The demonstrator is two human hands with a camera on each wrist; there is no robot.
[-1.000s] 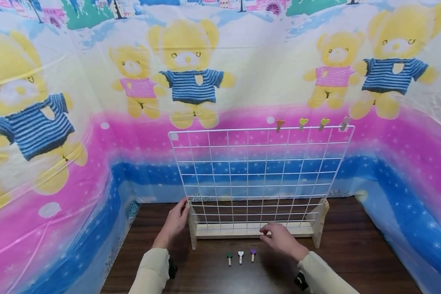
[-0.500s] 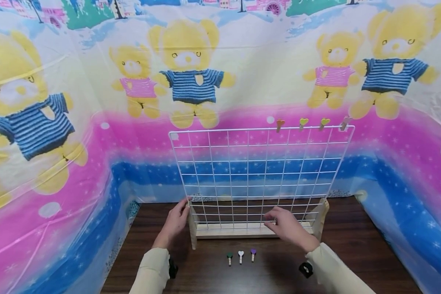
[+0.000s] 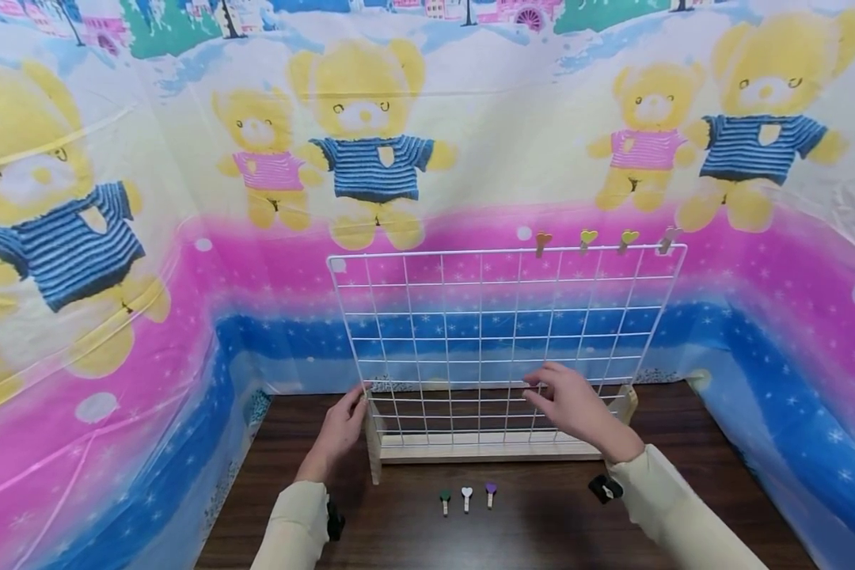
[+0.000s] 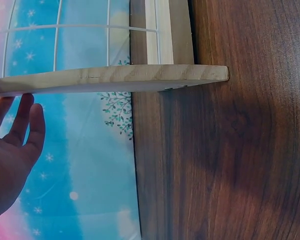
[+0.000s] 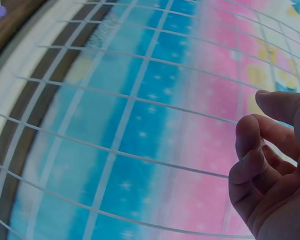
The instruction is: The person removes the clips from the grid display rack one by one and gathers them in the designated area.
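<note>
Three heart clothespins (image 3: 467, 499) are lying lower-ctr; four others (image 3: 588, 238) are topping the wire grid (image 3: 480, 338), upper R. Your R hand (image 3: 573, 405), empty-looking, fingers loosely bent, is rising nearer those, so the trio's seemingly waiting; L hand (image 3: 342, 421), fingers extended, is touching wood stand (image 4: 125, 76).

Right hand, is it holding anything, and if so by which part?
Nothing visible is held: the right hand has its thumb and index fingertip apart, with nothing seen between them.

Pale cream sleeves (image 3: 684, 511), small black devices (image 3: 606, 489) at both wrists
</note>
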